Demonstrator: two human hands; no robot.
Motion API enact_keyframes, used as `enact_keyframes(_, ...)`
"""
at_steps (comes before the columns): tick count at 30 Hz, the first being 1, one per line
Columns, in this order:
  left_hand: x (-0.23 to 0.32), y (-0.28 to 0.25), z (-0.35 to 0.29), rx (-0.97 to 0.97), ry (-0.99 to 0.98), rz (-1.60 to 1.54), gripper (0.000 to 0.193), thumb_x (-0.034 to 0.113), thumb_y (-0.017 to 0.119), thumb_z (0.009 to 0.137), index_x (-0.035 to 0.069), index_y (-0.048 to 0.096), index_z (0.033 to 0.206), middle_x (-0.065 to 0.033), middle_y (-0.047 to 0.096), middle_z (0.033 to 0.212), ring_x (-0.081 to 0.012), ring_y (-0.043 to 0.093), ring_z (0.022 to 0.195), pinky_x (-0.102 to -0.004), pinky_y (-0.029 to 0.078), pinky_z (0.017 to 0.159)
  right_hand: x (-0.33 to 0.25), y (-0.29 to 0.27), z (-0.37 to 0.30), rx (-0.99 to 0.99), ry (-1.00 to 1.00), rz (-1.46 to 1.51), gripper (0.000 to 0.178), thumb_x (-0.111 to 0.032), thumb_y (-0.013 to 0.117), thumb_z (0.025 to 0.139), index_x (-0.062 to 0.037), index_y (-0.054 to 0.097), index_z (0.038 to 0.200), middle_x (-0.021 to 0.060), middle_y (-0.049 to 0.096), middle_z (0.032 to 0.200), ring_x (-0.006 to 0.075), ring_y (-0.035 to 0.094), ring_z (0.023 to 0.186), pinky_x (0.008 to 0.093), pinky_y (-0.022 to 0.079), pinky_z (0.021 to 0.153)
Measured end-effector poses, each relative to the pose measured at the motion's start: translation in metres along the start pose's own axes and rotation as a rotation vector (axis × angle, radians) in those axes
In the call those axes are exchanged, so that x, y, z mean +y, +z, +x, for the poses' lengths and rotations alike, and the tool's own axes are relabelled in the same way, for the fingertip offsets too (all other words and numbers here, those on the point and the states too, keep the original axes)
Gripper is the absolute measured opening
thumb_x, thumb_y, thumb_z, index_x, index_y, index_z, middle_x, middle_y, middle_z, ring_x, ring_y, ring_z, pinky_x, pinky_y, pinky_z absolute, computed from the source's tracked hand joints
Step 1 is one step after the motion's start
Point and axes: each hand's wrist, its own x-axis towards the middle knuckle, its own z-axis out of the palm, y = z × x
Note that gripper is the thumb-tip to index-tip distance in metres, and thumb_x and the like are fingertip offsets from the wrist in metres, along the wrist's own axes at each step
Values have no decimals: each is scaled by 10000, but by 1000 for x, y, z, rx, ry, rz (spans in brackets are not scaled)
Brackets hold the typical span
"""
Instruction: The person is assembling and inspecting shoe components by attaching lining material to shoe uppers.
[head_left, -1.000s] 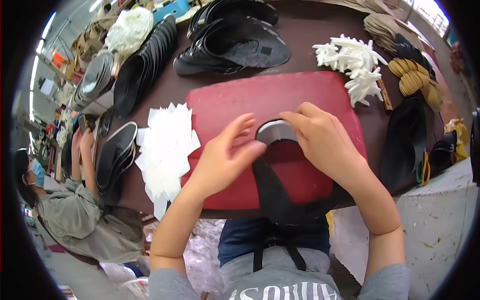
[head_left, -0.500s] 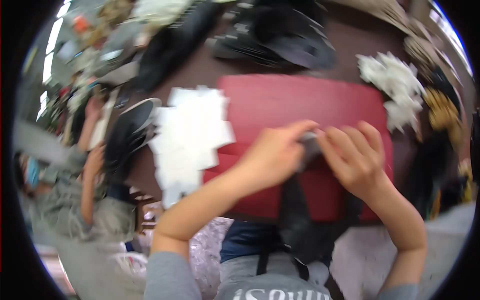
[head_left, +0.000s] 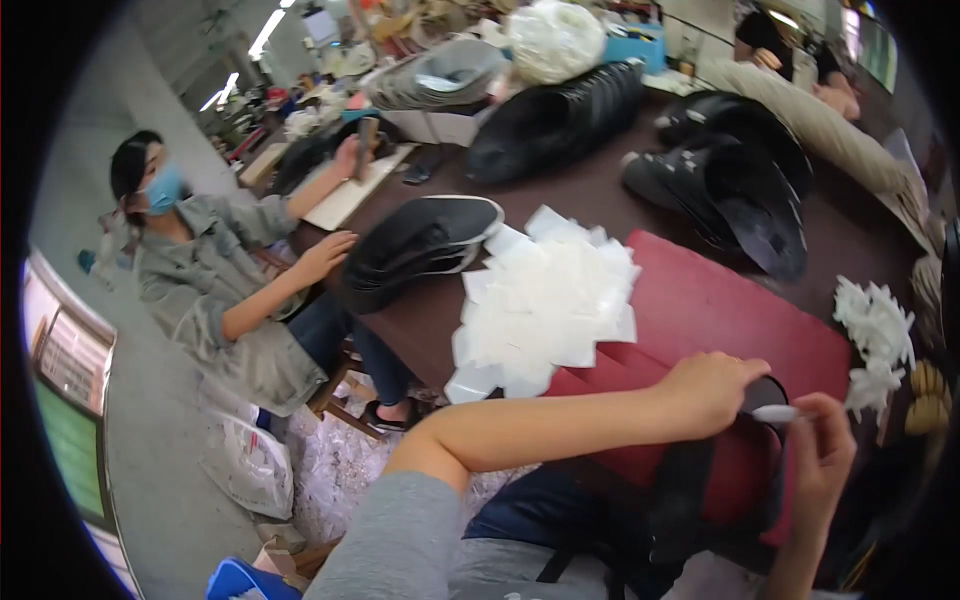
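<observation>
A dark shoe upper (head_left: 683,490) hangs over the near edge of a red board (head_left: 730,300), and its upper edge loops up between my hands. My left hand (head_left: 712,395) is closed on that upper edge, the forefinger reaching right. At the right, my right hand (head_left: 825,445) pinches a small white slip (head_left: 775,413) between thumb and fingers, close beside the upper's rim. Left of my hands, a spread pile of white translucent pieces (head_left: 545,310) overlaps the board's left side. Part of the upper is hidden behind my left hand.
Crumpled white scraps (head_left: 875,335) lie right of the board. Stacks of black uppers (head_left: 740,190) stand behind it, with another stack (head_left: 410,250) at the left. A masked co-worker (head_left: 215,250) sits left, holding a phone-like object (head_left: 367,145). A rolled cloth (head_left: 820,140) borders the table.
The view has swung left, bringing the co-worker fully into sight. My hands have moved apart, and a white slip now shows in my right fingers.
</observation>
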Motion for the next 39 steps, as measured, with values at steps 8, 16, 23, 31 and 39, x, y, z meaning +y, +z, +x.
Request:
enact_keyframes(8, -1, -56, -4, -164, -69, -240, 402, -6, 502, 889, 6, 605, 1278, -106, 687, 1168, -216, 647, 946, -305, 500, 822, 28, 38, 8, 165, -305, -279, 175, 74, 683, 826, 34, 700, 995, 45, 699, 856, 90, 582, 679, 212, 468, 620)
enact_keyframes(16, 7, -49, 9, -353, -261, -486, 474, 17, 435, 877, -2, 593, 1323, -74, 685, 1137, -137, 589, 907, -203, 461, 762, 42, 42, 7, 327, -262, -240, 155, 67, 709, 818, 41, 699, 970, 49, 717, 835, 94, 620, 659, 196, 498, 609)
enact_keyframes(23, 8, -51, 8, -366, -334, -484, 508, 25, 412, 855, 5, 598, 1327, -74, 685, 1099, -93, 549, 849, -155, 427, 713, 49, 49, 10, 423, -340, -319, 156, 68, 718, 810, 39, 699, 963, 52, 720, 832, 98, 619, 644, 208, 513, 592)
enact_keyframes(31, 1, -49, 8, -337, -241, -438, 476, 10, 447, 854, -5, 607, 1303, -82, 691, 1111, -102, 559, 857, -189, 451, 689, 50, 55, 13, 467, -369, -364, 145, 60, 727, 806, 35, 695, 946, 57, 718, 830, 107, 617, 637, 215, 522, 589)
enact_keyframes(39, 17, -29, 8, -111, -45, -192, 344, -14, 585, 839, -19, 665, 1173, -82, 730, 950, -104, 559, 694, -224, 444, 591, 51, 58, 12, 495, -381, -373, 163, 61, 732, 792, 27, 687, 944, 61, 716, 832, 114, 615, 627, 215, 520, 584)
